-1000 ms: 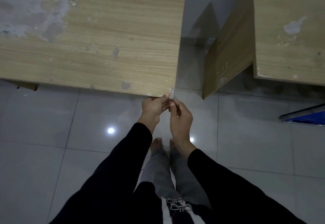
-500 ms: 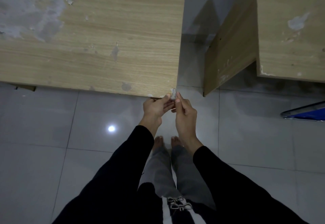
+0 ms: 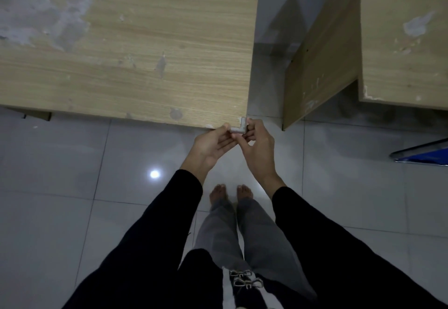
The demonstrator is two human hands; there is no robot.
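Counter (image 3: 145, 54) of pale wood fills the upper left of the frame. Below its near right corner, the left hand (image 3: 213, 143) pinches one arm of a small grey L-shaped corner piece (image 3: 238, 127) with curled fingers. The right hand (image 3: 259, 148) pinches the other arm. The piece sits at that corner, centre frame. A second counter (image 3: 402, 41) occupies the upper right.

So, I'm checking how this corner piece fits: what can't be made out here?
Head view:
- Whether the corner guard touches the table at its corner: too small, dim.
- The guard's ends: covered by fingers of the left hand and right hand.
- The blue object: cut off by the right edge.
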